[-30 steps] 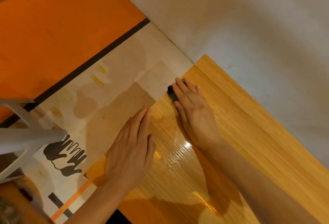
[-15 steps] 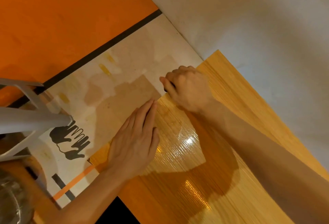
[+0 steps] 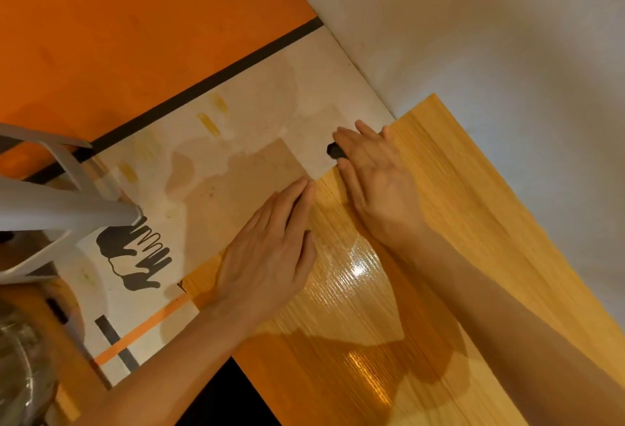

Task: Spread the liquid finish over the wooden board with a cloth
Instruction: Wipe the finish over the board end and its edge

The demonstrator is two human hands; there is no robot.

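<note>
- Risk first: the dark cloth (image 3: 335,150) sits right at the far corner edge of the wooden board (image 3: 456,209), half out over the stained paper sheet (image 3: 257,141) underneath. We reckon one more push that way drags finish off the edge and leaves the corner thin, or makes a run down the side.
- Other worry: our left hand (image 3: 270,249) lies flat by the board's left edge, next to the glossy wet patch. If it slides right, we get prints in the fresh coat.
- Also, the right forearm hangs over the shiny zone, so a dip smears it.
- Pose: right hand (image 3: 378,182) reaches forward, palm down, fingers curled over the cloth and pressing it at the edge; most of the cloth hides under them.
- Left hand fingers are straight and together, holding nothing, just bracing.
- Right side of the board looks duller, probably not done yet.
</note>
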